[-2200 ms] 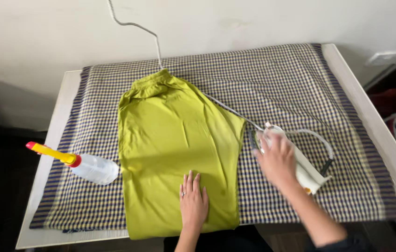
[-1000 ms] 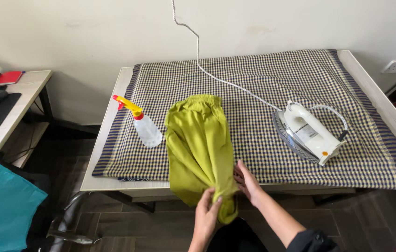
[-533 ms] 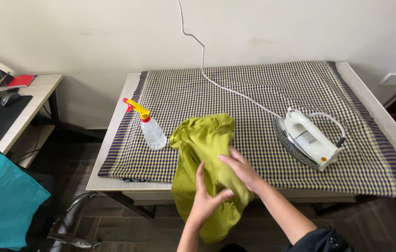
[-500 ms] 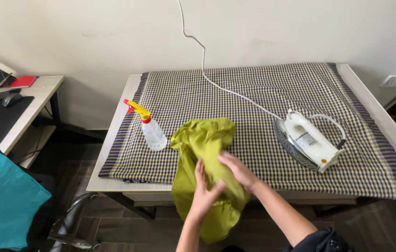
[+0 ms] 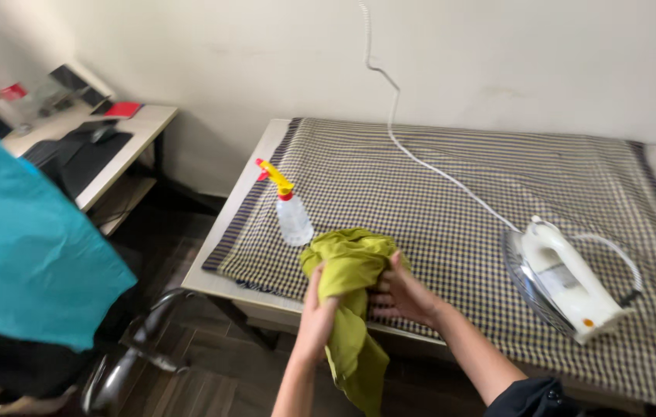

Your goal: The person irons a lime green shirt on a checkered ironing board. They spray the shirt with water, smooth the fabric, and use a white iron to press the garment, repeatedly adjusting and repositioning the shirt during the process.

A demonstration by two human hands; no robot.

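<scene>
Both hands grip a bunched yellow-green garment (image 5: 351, 286) at the near edge of the tabletop (image 5: 223, 282), toward its left corner. The left hand (image 5: 316, 305) is clamped around the cloth from the left side, fingers wrapped into the folds, while the right hand (image 5: 405, 293) closes on it from the right, thumb up against the bundle. The upper part of the garment rests crumpled on the checked cloth (image 5: 451, 193) that covers the tabletop; its lower part hangs down past the near edge toward the floor. Just beside the garment, nearer the left edge, a clear spray bottle (image 5: 289, 208) with a yellow and red trigger head stands upright. A white iron (image 5: 567, 282) lies toward the right side, well apart from the hands, its white cord (image 5: 436, 166) running across the checked cloth to the far edge and up the wall. Left of the tabletop, a teal fabric (image 5: 27, 247) fills the near foreground.
</scene>
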